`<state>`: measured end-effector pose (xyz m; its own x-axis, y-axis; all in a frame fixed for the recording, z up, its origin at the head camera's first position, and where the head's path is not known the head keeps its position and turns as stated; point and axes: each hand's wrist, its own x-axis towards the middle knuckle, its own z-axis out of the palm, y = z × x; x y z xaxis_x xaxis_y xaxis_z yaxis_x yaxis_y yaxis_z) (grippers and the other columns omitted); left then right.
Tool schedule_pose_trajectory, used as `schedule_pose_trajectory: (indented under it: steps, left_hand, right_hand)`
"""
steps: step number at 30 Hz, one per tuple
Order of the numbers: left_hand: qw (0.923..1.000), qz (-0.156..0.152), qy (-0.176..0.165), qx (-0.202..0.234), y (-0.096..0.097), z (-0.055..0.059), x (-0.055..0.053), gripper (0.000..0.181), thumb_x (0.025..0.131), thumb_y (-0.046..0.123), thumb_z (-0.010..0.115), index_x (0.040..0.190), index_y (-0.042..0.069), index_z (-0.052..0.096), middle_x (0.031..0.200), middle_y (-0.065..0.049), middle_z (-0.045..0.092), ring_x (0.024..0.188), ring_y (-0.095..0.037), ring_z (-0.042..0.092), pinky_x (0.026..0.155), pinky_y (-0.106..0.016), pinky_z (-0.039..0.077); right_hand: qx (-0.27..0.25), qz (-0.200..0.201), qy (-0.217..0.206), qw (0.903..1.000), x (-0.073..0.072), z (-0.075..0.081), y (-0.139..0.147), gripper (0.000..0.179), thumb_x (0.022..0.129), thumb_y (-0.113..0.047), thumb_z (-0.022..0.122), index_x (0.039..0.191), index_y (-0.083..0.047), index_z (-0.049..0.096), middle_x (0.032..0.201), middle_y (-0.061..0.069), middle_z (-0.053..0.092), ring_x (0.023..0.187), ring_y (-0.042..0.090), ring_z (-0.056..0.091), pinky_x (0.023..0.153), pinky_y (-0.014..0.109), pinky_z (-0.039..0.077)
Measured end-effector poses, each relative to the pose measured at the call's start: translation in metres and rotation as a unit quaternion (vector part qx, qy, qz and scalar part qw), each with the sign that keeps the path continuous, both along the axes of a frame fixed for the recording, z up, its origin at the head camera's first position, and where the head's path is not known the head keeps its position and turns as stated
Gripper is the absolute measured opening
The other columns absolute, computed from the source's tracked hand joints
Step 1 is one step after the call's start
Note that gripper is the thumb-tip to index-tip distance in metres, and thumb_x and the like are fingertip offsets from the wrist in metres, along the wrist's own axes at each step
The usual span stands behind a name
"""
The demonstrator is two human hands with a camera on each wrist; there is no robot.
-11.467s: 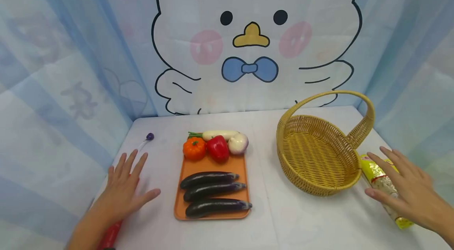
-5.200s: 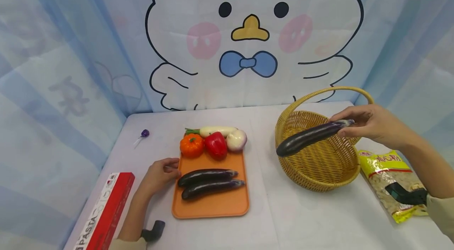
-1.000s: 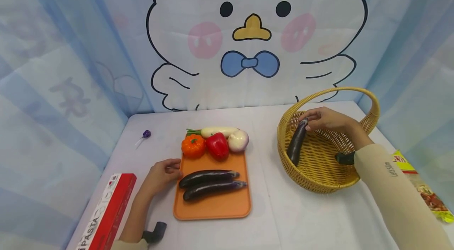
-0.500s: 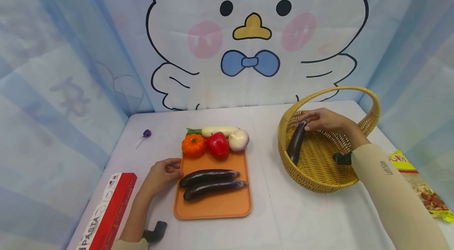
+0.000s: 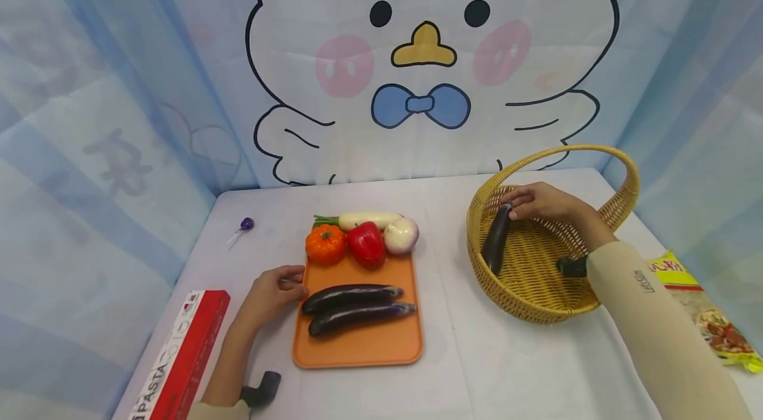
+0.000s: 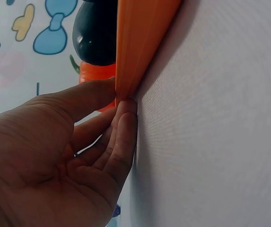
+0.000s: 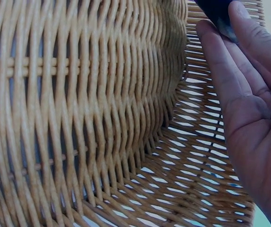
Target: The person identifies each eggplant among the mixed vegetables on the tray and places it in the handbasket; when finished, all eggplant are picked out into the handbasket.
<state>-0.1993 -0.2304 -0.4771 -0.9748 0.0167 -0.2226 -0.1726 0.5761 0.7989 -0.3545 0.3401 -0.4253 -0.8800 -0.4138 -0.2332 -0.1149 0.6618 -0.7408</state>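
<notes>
By the fingers of the right hand (image 5: 545, 201), closed to a narrow pinch, the stem end of an eggplant (image 5: 497, 244) is held inside the wicker basket (image 5: 524, 309); in the right wrist view that end is seen between the thumb and the other fingers. From these fingers the eggplant's long axis is slanted toward the person and a little to the left, so that its blunt end is placed nearer the body, close to the basket's left wall; whether that wall is touched cannot be told. By the fingers of the left hand (image 5: 271, 294), the left rim of the orange tray (image 5: 357, 350) is gripped. Just to the right of those fingers, two more eggplants (image 5: 357, 318) are laid side by side on the tray, blunt ends turned toward the left fingers, stem ends turned away to the right. They are thus lain far nearer to the left hand; from the right fingers they are found well to the left and closer to the body, with worktop (image 5: 444, 320) and basket wall between.
</notes>
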Motion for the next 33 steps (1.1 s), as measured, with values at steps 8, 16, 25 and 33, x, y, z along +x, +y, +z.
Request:
schedule_pose_trajectory:
  steps: [8, 16, 25, 33]
  left_hand:
    - [1.0000, -0.002, -0.001, -0.004, 0.001, 0.002, 0.000, 0.049, 0.089, 0.016, 0.075, 0.135, 0.007, 0.059, 0.108, -0.005, 0.068, 0.093, -0.019, 0.067, 0.090, -0.042, 0.054]
    - [1.0000, -0.003, -0.001, -0.004, 0.002, 0.004, 0.002, 0.048, 0.090, 0.016, 0.074, 0.134, 0.005, 0.059, 0.109, -0.005, 0.068, 0.094, -0.020, 0.067, 0.091, -0.042, 0.053]
    - [1.0000, 0.000, 0.000, -0.002, 0.001, -0.001, 0.001, 0.049, 0.089, 0.017, 0.075, 0.134, 0.007, 0.060, 0.108, -0.005, 0.068, 0.092, -0.019, 0.067, 0.090, -0.042, 0.053]
    - [1.0000, 0.001, 0.004, -0.004, 0.001, 0.000, 0.001, 0.048, 0.089, 0.015, 0.075, 0.134, 0.006, 0.060, 0.108, -0.005, 0.068, 0.092, -0.019, 0.067, 0.089, -0.041, 0.054]
  right_hand:
    - [-0.014, -0.004, -0.009, 0.9999, 0.008, 0.000, 0.000, 0.051, 0.094, -0.023, 0.070, 0.137, -0.001, 0.056, 0.133, 0.021, 0.058, 0.115, 0.029, 0.060, 0.097, 0.037, 0.047]
    - [-0.018, -0.013, -0.004, 0.9997, 0.010, -0.003, 0.002, 0.053, 0.093, -0.025, 0.070, 0.138, -0.001, 0.055, 0.132, 0.019, 0.059, 0.115, 0.027, 0.061, 0.097, 0.038, 0.048]
    - [-0.033, -0.021, -0.019, 0.9990, 0.011, -0.005, 0.002, 0.053, 0.093, -0.022, 0.070, 0.139, 0.000, 0.053, 0.125, 0.018, 0.064, 0.113, 0.027, 0.061, 0.094, 0.035, 0.050]
    - [-0.022, -0.021, -0.004, 0.9995, 0.015, 0.001, -0.002, 0.054, 0.093, -0.022, 0.070, 0.139, 0.001, 0.053, 0.123, 0.019, 0.064, 0.112, 0.029, 0.062, 0.095, 0.041, 0.050]
